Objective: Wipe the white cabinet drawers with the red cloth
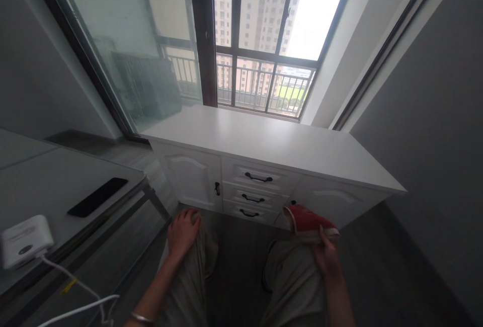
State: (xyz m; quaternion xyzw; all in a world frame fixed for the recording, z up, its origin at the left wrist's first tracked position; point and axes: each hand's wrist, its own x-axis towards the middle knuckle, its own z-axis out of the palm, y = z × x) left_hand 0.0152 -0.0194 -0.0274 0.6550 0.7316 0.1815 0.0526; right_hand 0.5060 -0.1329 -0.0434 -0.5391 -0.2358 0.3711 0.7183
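Observation:
My left hand (pixel 183 231) rests on my left knee, its fingers draped over the trouser cloth and holding nothing. Over by my right knee, my right hand (pixel 327 251) grips the edge of a red cloth item (pixel 311 220) with pale trim, thumb on its near side. The red item is held up in front of the lower right part of a white cabinet (pixel 260 141), and it hides part of a door and its handle. What the fingers under the cloth are doing is partly hidden.
A table (pixel 113 166) on the left bears a black phone (pixel 98 197) and a white device (pixel 27 241) with a white cable (pixel 71 274) hanging down. The cabinet has three middle drawers with dark handles. Behind it is a window (pixel 264 40) onto a railing and tall buildings.

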